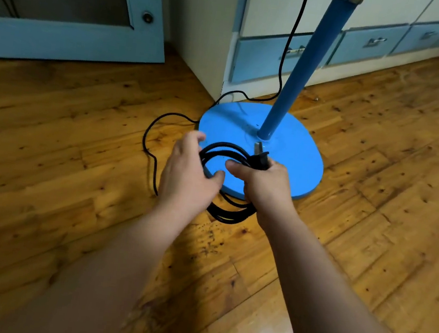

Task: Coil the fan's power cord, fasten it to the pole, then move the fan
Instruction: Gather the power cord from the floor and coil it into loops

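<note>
Room in a home, glossy wooden parquet floor (78,135), cream cabinet with blue drawers (366,43), blue-framed door (70,43)

Knotty wooden floor (49,145); blue-framed door (70,43) at left; blue drawers (264,58), metal handles (296,50), behind.

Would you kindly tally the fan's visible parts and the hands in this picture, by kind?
Blue metal fan pole: 1
Round blue fan base: 1
Black power cord: 1
Hands: 2, left hand and right hand
Total: 5
</note>
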The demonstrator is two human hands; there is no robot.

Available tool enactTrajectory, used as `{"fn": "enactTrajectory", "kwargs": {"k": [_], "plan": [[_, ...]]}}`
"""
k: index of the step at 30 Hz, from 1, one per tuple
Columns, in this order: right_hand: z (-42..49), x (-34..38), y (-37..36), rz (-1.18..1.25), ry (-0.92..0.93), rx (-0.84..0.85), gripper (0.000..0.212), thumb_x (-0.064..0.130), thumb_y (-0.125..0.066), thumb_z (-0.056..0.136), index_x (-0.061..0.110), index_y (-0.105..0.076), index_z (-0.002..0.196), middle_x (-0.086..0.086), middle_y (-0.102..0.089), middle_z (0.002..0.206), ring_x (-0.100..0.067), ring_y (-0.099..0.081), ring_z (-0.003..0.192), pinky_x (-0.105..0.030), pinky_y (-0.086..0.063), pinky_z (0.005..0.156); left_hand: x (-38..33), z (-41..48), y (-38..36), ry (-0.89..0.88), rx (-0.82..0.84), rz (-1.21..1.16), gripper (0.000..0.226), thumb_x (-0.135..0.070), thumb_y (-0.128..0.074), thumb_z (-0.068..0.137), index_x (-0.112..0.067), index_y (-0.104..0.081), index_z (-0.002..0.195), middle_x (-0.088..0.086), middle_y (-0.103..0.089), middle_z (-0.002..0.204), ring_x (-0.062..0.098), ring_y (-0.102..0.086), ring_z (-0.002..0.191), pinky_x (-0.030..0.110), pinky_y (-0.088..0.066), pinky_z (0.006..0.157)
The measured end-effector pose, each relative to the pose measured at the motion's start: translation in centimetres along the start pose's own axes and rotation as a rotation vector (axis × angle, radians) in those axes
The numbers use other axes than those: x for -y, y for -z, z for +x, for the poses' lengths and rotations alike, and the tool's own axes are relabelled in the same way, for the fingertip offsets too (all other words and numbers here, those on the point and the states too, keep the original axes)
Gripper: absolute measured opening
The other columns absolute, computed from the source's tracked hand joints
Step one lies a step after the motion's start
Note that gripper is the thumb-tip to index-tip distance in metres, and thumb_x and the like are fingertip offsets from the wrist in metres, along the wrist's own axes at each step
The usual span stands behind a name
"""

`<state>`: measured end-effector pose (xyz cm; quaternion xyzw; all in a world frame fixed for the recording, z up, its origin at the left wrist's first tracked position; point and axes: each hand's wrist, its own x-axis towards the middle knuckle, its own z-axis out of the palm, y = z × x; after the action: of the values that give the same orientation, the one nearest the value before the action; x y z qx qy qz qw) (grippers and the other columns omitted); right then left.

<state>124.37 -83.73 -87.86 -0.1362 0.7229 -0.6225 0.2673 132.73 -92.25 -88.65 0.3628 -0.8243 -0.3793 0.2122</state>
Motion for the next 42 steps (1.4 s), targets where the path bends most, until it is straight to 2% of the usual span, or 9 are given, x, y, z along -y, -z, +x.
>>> {"fn": "enactTrajectory", "kwargs": {"k": [3, 6, 10, 12, 17, 21, 26, 37, 42], "plan": [[0.1, -0.1, -0.5, -0.257, 0.099, -0.001, 0.028, 0.013, -0.076, 0.069, 0.020, -0.052, 0.056, 0.005, -0.055, 0.054, -0.011, -0.052, 0.057, -0.029, -0.043, 0.058, -0.4, 0.1, 0.4, -0.463, -0.081, 0.436, 0.078, -0.007, -0.066, 0.073, -0.020, -0.030, 0.141, 0.012, -0.037, 0.144, 0.031, -0.033, 0.133, 0.043, -0.026, 0.110], [0.3, 0.5, -0.6, -0.542, 0.146, 0.065, 0.031, 0.015, -0.069, 0.072, 0.019, -0.045, 0.053, 0.000, -0.048, 0.055, -0.020, -0.047, 0.064, -0.032, -0.037, 0.056, -0.6, 0.3, 0.6, -0.589, 0.072, 0.661, 0.079, -0.003, -0.056, 0.076, -0.024, -0.024, 0.145, 0.011, -0.025, 0.151, 0.030, -0.016, 0.142, 0.047, -0.007, 0.116], [0.1, 1.5, -0.5, -0.806, 0.211, 0.165, 0.013, 0.021, -0.056, 0.083, 0.012, -0.055, 0.074, -0.012, -0.064, 0.083, -0.030, -0.057, 0.085, -0.030, -0.036, 0.066, -0.4, 0.1, 0.2, -0.602, 0.192, 0.690, 0.097, 0.001, -0.055, 0.076, -0.031, 0.003, 0.146, 0.011, -0.005, 0.155, 0.029, -0.016, 0.140, 0.042, -0.015, 0.115], [-0.1, 1.6, -0.7, -0.876, 0.257, 0.160, 0.020, 0.022, -0.052, 0.085, 0.012, -0.059, 0.101, -0.015, -0.064, 0.103, -0.032, -0.057, 0.098, -0.029, -0.036, 0.069, -0.5, 0.1, -0.1, -0.705, 0.124, 0.682, 0.100, 0.005, -0.063, 0.068, -0.026, -0.007, 0.145, 0.013, -0.029, 0.147, 0.032, -0.038, 0.127, 0.043, -0.036, 0.103], [-0.4, 1.3, -1.0, -0.624, 0.171, 0.162, 0.059, 0.007, -0.066, 0.070, 0.014, -0.040, 0.122, -0.009, -0.061, 0.098, -0.025, -0.057, 0.094, -0.029, -0.043, 0.070, -0.6, 0.8, 0.9, -0.564, 0.075, 0.621, 0.044, -0.005, -0.062, 0.075, -0.008, -0.054, 0.118, 0.014, -0.057, 0.104, 0.038, -0.061, 0.087, 0.039, -0.033, 0.059], [-0.1, 1.3, -0.9, -0.640, 0.300, 0.137, 0.043, 0.007, -0.068, 0.067, 0.023, -0.053, 0.104, -0.007, -0.063, 0.078, -0.022, -0.055, 0.074, -0.031, -0.044, 0.061, -0.3, 1.0, 1.4, -0.420, -0.019, 0.488, 0.017, -0.016, -0.059, 0.080, -0.008, -0.056, 0.095, 0.012, -0.060, 0.096, 0.038, -0.057, 0.085, 0.034, -0.027, 0.060], [0.6, 1.3, 0.1, -0.577, 0.238, 0.098, 0.019, 0.016, -0.074, 0.067, 0.025, -0.057, 0.061, -0.006, -0.063, 0.066, -0.019, -0.054, 0.064, -0.034, -0.043, 0.060, 0.0, 1.3, 0.8, -0.197, -0.048, 0.300, 0.013, -0.023, -0.057, 0.083, -0.012, -0.059, 0.077, 0.005, -0.056, 0.069, 0.028, -0.050, 0.070, 0.031, -0.030, 0.053], [0.8, -1.7, 2.4, -0.615, 0.237, 0.140, 0.013, 0.023, -0.067, 0.074, 0.016, -0.060, 0.083, -0.002, -0.067, 0.088, -0.020, -0.057, 0.084, -0.033, -0.044, 0.071, -0.1, 1.2, 0.7, 0.020, -0.064, -0.043, 0.018, -0.016, -0.064, 0.081, -0.018, -0.056, 0.066, -0.009, -0.050, 0.056, 0.008, -0.047, 0.054, 0.024, -0.030, 0.045], [1.6, -1.4, 2.3, -0.419, 0.215, 0.042, 0.022, 0.029, -0.070, 0.076, 0.010, -0.061, 0.070, -0.007, -0.062, 0.063, -0.027, -0.062, 0.070, -0.041, -0.049, 0.068, -0.1, 1.0, 0.0, 0.105, -0.125, -0.208, 0.025, -0.018, -0.068, 0.079, -0.023, -0.052, 0.060, -0.011, -0.053, 0.058, 0.008, -0.049, 0.056, 0.015, -0.034, 0.045]]}}
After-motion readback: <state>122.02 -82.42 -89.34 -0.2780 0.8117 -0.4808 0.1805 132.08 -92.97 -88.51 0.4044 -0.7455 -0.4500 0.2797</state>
